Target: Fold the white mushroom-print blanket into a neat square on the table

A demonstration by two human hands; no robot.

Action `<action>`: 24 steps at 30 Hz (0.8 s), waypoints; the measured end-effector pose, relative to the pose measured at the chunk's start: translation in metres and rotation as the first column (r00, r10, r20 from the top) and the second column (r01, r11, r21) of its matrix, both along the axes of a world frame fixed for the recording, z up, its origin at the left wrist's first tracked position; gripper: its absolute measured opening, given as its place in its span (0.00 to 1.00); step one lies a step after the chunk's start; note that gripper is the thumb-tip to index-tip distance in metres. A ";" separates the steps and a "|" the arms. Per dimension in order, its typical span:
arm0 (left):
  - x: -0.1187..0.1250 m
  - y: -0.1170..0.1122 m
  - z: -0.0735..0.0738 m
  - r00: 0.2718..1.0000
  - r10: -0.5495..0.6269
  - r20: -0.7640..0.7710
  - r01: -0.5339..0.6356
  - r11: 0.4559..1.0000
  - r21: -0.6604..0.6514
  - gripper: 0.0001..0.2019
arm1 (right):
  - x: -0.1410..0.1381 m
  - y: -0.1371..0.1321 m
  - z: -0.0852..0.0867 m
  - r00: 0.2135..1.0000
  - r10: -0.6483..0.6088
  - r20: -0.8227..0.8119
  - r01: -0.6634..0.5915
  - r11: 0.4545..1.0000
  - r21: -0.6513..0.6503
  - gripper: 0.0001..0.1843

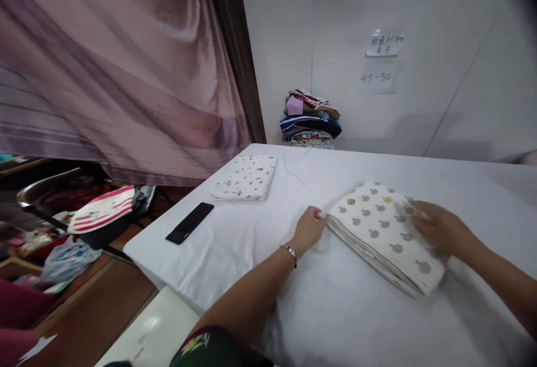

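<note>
A thick folded cloth (pixel 373 227), white with grey rabbit-like shapes and a few green and yellow ones, lies slantwise on the white-covered table (pixel 235 255). Its layered edge faces me. At its left corner, my left hand (pixel 309 227) is closed, pinching the folded layers between thumb and fingers. On the cloth's right side rests my right hand (pixel 434 226), its fingers stretched out over the top; it is slightly blurred. A second folded cloth (pixel 247 178), white with small dark prints, lies apart at the table's far left.
A black phone-like slab (pixel 190 222) lies near the table's left edge. Beyond the far edge is a stack of folded textiles (pixel 310 121) against the wall. A chair (pixel 50 188), a striped cushion-like thing (pixel 103 209) and a plastic bag (pixel 69 258) are at left, below a pink curtain (pixel 168 76).
</note>
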State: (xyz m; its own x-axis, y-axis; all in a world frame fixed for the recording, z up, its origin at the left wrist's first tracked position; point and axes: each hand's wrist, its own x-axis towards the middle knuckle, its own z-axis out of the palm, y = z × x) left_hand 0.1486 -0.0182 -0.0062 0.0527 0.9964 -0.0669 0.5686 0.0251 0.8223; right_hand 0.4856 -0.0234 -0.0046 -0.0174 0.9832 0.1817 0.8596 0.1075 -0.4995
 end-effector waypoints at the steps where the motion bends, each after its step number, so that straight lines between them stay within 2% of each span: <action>1: -0.002 0.005 -0.001 1.000 -0.024 -0.004 0.024 0.997 0.073 0.18 | -0.020 -0.015 0.003 1.000 0.007 0.027 -0.007 1.000 -0.014 0.24; 3: -0.002 0.011 -0.002 0.993 -0.119 -0.007 0.118 0.976 0.184 0.24 | -0.056 -0.045 0.008 0.991 0.125 0.048 -0.124 0.992 -0.025 0.24; 5: 0.001 0.013 -0.004 0.972 -0.234 -0.020 0.232 0.943 0.240 0.28 | -0.082 -0.070 0.008 0.959 0.252 0.128 -0.260 0.965 0.047 0.23; 8: 0.003 0.012 -0.007 0.938 -0.343 -0.056 0.346 0.903 0.255 0.28 | -0.099 -0.088 0.002 0.925 0.275 0.262 -0.322 0.934 0.157 0.20; 16: 0.001 0.009 -0.015 0.950 -0.311 -0.032 0.307 0.909 0.282 0.21 | -0.100 -0.092 -0.015 0.903 0.183 0.388 -0.304 0.912 0.277 0.17; 24: 0.002 0.009 -0.018 0.954 -0.287 -0.090 0.301 0.904 0.305 0.21 | -0.102 -0.105 -0.023 0.874 0.140 0.466 -0.329 0.875 0.354 0.22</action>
State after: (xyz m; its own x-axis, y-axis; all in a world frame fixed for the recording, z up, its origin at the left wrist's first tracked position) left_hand 0.1509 -0.0097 -0.0239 0.3504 0.9065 0.2354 0.5444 -0.4016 0.7365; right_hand 0.3838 -0.1289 -0.0271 -0.4037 0.7741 0.4877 0.8947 0.4453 0.0338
